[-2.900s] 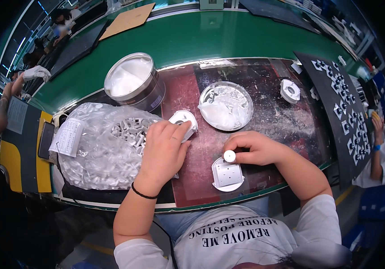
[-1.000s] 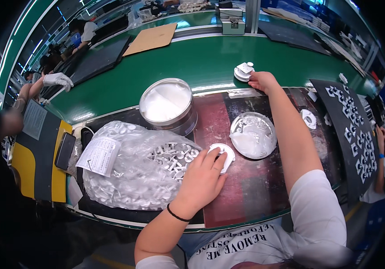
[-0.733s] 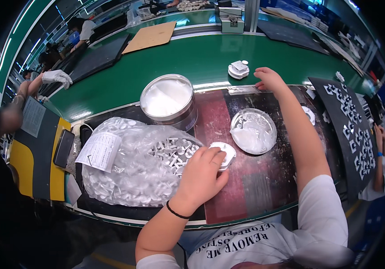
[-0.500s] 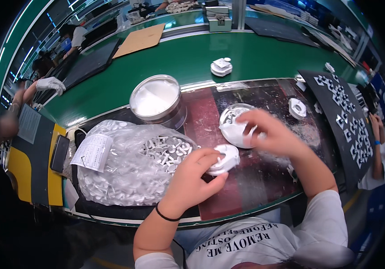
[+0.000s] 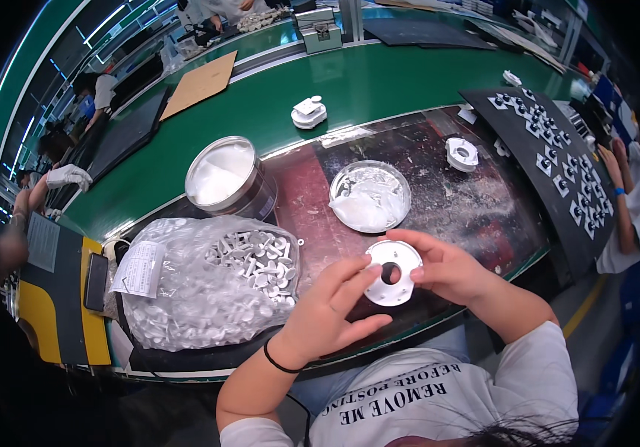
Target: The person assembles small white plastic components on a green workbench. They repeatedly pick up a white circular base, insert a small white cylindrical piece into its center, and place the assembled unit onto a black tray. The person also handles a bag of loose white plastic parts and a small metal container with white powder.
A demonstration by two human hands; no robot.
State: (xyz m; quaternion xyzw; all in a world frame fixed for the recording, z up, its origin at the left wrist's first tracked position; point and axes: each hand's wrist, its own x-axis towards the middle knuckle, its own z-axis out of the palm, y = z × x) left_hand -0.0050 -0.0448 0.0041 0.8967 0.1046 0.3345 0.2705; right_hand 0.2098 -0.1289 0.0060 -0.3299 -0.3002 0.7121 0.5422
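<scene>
The right hand (image 5: 450, 272) pinches a round white housing with a central hole (image 5: 400, 257), thumb on its face, just right of frame centre; the left hand (image 5: 327, 313), loosely open with thumb spread, seems to touch its left edge. That hole is bare, so work on it appears left to do; the stacked white unit with a knob (image 5: 308, 117), upper centre, looks further along. Above the hands, a shallow silvery round dish (image 5: 403, 195) and a cylindrical metal tin (image 5: 257, 198) hold whitish material, its kind unclear. Left of centre, a clear plastic bag (image 5: 163, 316) holds small white stemmed parts (image 5: 266, 262).
</scene>
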